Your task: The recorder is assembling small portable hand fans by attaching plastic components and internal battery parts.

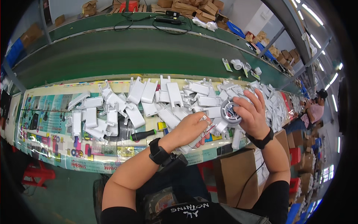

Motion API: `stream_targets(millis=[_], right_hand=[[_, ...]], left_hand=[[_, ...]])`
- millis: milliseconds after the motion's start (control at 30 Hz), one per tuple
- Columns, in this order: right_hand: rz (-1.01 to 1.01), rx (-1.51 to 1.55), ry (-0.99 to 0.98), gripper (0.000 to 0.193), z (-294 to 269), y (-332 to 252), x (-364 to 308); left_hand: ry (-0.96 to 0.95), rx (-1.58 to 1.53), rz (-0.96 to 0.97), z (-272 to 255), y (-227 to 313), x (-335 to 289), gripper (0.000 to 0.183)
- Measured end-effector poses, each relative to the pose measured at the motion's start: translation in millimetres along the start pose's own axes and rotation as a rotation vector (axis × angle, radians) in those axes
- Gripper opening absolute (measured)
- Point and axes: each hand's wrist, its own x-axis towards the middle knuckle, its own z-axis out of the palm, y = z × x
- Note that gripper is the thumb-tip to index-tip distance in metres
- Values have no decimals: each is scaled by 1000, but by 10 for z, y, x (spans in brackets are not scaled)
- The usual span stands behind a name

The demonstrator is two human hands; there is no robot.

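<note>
My left hand (191,131), over the near side of the table, is closed around a white plastic part (195,142); fingers hide much of it. Close beside it, my right hand (253,116) grips a round grey-and-white ring-shaped part (231,120) with a short neck angled toward the left hand. I cannot tell whether the two parts touch. A screwdriver (143,135) with a black and green handle lies left of my left hand. White plastic brackets (174,94) are heaped loosely behind both hands.
Behind the brackets runs a green conveyor belt (123,56) with a few small white parts (236,64) at its right. A cable with a black adapter (167,21) lies on the far ledge. Below the table stand a cardboard box (236,177) and a red stool (38,173). Someone in pink (316,112) sits far right.
</note>
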Motion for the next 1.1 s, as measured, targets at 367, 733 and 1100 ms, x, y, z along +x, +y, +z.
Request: stream_targets(millis=[367,733,1100], right_hand=[[14,33,-26,40,-14,16,-48],[-24,-32,-44,29,-148,0,-59],[-103,-69,-155,30,-360,-74,49]], left_hand=[[-65,52,5,6,-32,-10,19],[-48,137,31,32,-73,2,21],[51,412,260,30,-145,29,19]])
